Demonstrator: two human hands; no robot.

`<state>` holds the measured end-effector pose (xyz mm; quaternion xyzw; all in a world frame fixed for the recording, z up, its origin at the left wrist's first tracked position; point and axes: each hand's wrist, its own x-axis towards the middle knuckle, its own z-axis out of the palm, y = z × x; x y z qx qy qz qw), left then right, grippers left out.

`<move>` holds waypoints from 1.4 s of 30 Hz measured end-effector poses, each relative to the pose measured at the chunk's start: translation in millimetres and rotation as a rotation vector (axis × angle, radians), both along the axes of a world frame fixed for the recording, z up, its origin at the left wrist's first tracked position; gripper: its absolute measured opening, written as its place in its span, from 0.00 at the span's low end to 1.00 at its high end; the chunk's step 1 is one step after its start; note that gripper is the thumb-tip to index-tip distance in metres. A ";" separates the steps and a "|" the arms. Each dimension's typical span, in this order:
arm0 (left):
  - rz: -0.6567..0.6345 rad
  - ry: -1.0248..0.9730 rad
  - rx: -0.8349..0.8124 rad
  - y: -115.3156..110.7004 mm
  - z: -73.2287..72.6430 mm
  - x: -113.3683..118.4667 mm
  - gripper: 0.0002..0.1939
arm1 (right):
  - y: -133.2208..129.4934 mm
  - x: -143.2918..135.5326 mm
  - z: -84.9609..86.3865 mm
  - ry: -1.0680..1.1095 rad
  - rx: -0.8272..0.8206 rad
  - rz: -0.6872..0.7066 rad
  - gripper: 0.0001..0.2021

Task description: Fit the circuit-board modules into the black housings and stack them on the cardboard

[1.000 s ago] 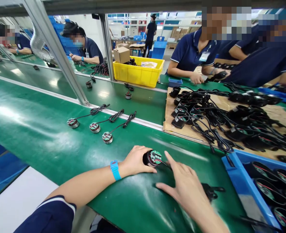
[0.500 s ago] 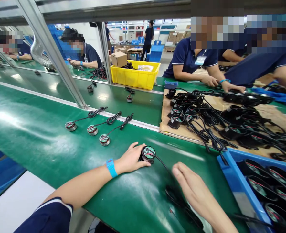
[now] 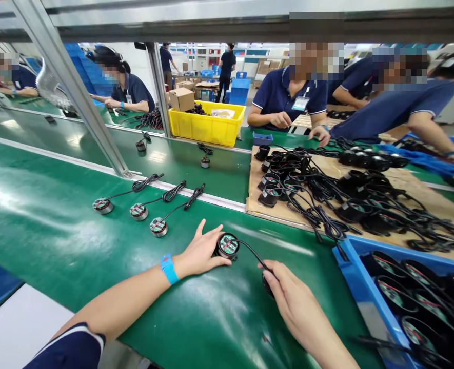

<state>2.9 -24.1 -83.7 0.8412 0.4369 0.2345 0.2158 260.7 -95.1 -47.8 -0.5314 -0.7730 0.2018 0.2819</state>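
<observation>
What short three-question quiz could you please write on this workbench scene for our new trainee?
1. True or false: the round black-rimmed part by the left hand has its green circuit board facing up.
2. How many silver-sided discs lie on the green bench, on the near side of the pale rail?
3. Fill in the blank: the right hand holds a ____ that leads to the part by the other hand.

Key
1. True.
2. Three.
3. Black cable.
</observation>
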 end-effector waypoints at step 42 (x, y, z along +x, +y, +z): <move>-0.140 -0.030 0.025 -5.1 -8.2 11.4 0.43 | 3.1 7.7 -20.8 -0.283 0.373 -0.164 0.17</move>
